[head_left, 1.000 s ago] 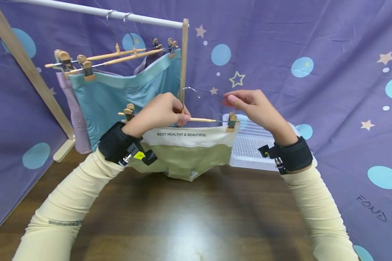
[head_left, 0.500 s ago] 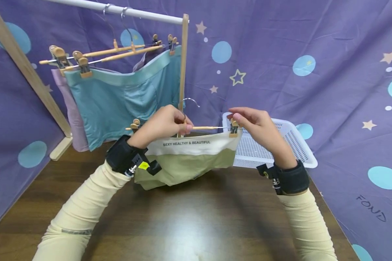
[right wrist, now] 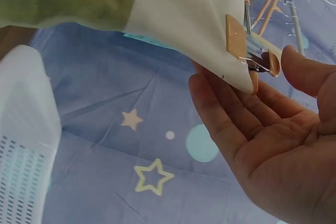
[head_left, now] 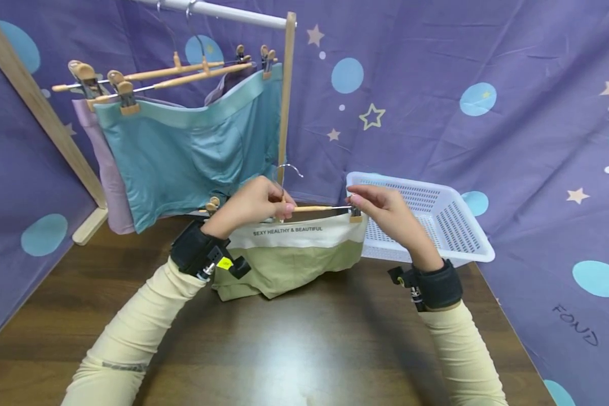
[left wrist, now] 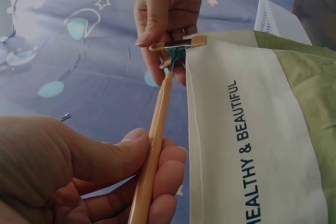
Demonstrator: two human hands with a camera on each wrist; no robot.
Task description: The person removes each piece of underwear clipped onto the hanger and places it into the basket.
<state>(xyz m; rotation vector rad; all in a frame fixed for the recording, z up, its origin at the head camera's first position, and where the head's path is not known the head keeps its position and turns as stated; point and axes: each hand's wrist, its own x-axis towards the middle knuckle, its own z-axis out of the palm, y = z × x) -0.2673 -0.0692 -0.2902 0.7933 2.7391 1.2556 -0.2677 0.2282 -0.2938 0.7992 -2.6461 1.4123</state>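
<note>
My left hand grips the wooden bar of a clip hanger, its thumb and curled fingers around the bar in the left wrist view. Green underpants with a white lettered waistband hang from the hanger's two clips. My right hand is at the right-hand clip. In the right wrist view its fingers extend behind the clip and the waistband corner, and the thumb stands just off the clip's handle. The hanger's metal hook points up, free of the rail.
A white rail on a wooden stand holds two clip hangers with blue underpants and a lilac garment. A white perforated basket stands behind my right hand on the brown wooden table.
My right hand has come down from above the hanger to its right-hand clip. The left hand has lowered the hanger and underpants; the head view has tilted down slightly.
</note>
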